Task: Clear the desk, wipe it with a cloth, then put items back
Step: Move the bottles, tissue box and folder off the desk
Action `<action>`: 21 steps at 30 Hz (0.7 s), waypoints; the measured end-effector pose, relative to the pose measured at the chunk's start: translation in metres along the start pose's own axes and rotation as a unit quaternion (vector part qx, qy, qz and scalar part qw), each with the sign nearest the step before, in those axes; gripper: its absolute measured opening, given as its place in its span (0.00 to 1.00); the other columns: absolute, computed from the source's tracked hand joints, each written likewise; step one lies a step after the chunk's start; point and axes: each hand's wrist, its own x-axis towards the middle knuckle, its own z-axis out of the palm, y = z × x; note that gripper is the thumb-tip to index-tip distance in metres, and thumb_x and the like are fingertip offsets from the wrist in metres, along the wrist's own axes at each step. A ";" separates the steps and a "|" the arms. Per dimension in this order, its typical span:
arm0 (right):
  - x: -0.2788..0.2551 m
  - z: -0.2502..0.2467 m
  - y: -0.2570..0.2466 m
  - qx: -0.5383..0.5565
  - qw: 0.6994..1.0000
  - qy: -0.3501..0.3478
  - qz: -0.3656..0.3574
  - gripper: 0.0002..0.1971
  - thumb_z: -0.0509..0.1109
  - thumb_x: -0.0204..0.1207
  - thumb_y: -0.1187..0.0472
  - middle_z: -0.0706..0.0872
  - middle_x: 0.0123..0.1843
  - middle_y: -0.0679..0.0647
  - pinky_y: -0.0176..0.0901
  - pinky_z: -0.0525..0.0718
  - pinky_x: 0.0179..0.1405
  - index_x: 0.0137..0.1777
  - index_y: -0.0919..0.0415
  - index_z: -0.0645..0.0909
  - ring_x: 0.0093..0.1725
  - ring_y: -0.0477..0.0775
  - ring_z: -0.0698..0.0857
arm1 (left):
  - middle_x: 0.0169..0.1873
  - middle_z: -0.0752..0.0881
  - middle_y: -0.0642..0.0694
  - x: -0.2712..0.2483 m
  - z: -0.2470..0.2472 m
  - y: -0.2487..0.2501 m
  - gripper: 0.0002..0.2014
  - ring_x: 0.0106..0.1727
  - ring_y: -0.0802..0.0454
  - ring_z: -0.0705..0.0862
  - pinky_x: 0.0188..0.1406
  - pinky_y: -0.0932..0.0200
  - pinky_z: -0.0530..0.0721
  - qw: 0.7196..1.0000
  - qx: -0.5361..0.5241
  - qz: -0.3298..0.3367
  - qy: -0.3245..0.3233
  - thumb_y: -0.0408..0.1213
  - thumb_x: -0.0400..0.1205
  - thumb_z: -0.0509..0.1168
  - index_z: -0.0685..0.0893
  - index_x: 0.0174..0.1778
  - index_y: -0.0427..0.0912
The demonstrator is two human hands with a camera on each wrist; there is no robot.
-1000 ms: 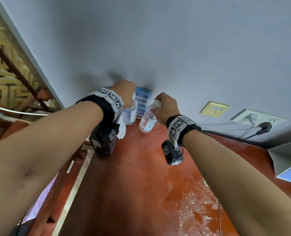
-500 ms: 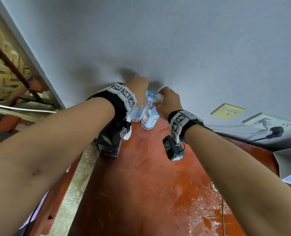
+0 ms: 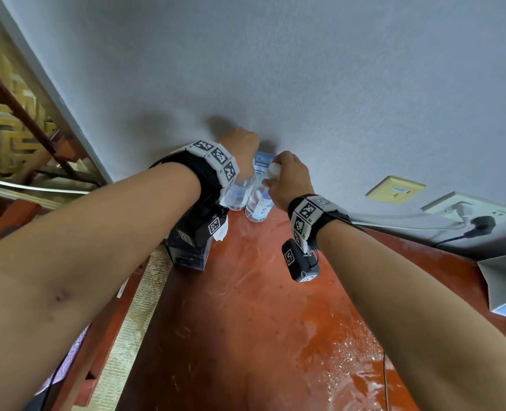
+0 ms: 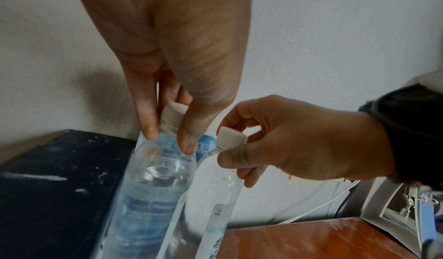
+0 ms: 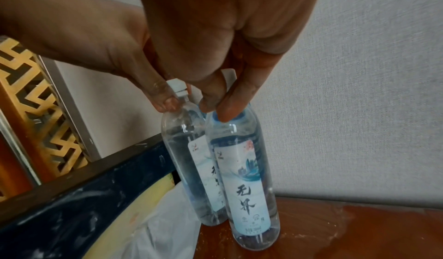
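Two clear water bottles with white caps stand side by side on the red-brown desk (image 3: 245, 307), at its back left corner against the wall. My left hand (image 3: 241, 143) pinches the neck of the left bottle (image 3: 239, 193) just under its cap (image 4: 175, 114). My right hand (image 3: 287, 179) pinches the cap and neck of the right bottle (image 3: 259, 204). In the right wrist view the right bottle (image 5: 244, 177) stands in front, its base on the desk, with the left bottle (image 5: 189, 149) touching it behind. In the left wrist view the right hand (image 4: 236, 143) holds its cap (image 4: 231, 137).
A black box (image 3: 189, 247) with a white tissue (image 3: 220, 232) at its edge stands left of the bottles. The desk surface is streaked and wet. A blue card (image 3: 263, 161) leans on the wall. Wall sockets with plugs (image 3: 468, 212) and a white paper box (image 3: 503, 280) are at the right.
Both hands moved forward and down with the bottles, from above the desk to its back corner. The bottles came together and now stand on the surface by the wall.
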 end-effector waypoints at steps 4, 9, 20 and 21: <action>0.000 -0.006 0.002 -0.005 1.000 -0.020 0.004 0.21 0.76 0.74 0.64 0.79 0.63 0.59 0.37 0.71 0.51 0.64 0.65 0.73 0.60 0.58 0.79 | 0.19 0.67 0.44 -0.001 -0.002 0.005 0.20 0.21 0.51 0.65 0.19 0.61 0.62 1.000 0.014 0.007 -0.002 0.22 0.71 0.67 0.64 0.20 0.38; 0.000 -0.006 0.003 -0.005 1.000 -0.026 -0.003 0.20 0.76 0.74 0.64 0.78 0.63 0.60 0.38 0.72 0.50 0.63 0.65 0.74 0.59 0.58 0.79 | 0.18 0.64 0.45 -0.003 0.000 0.006 0.22 0.20 0.52 0.62 0.19 0.61 0.58 0.999 0.030 0.016 -0.001 0.24 0.71 0.68 0.62 0.19 0.40; 0.008 -0.017 0.000 -0.002 0.999 -0.005 -0.034 0.19 0.74 0.74 0.68 0.79 0.63 0.60 0.39 0.75 0.51 0.63 0.66 0.75 0.59 0.59 0.80 | 0.20 0.66 0.46 -0.001 -0.001 0.005 0.19 0.20 0.52 0.65 0.18 0.63 0.61 0.999 0.027 -0.012 0.032 0.23 0.70 0.68 0.64 0.22 0.41; 0.009 -0.016 0.001 0.000 1.000 -0.003 -0.030 0.19 0.74 0.74 0.68 0.79 0.63 0.61 0.39 0.75 0.52 0.63 0.66 0.75 0.59 0.59 0.80 | 0.20 0.66 0.46 -0.001 0.001 0.006 0.20 0.20 0.52 0.65 0.18 0.62 0.61 0.999 0.028 -0.013 0.029 0.22 0.70 0.67 0.64 0.22 0.40</action>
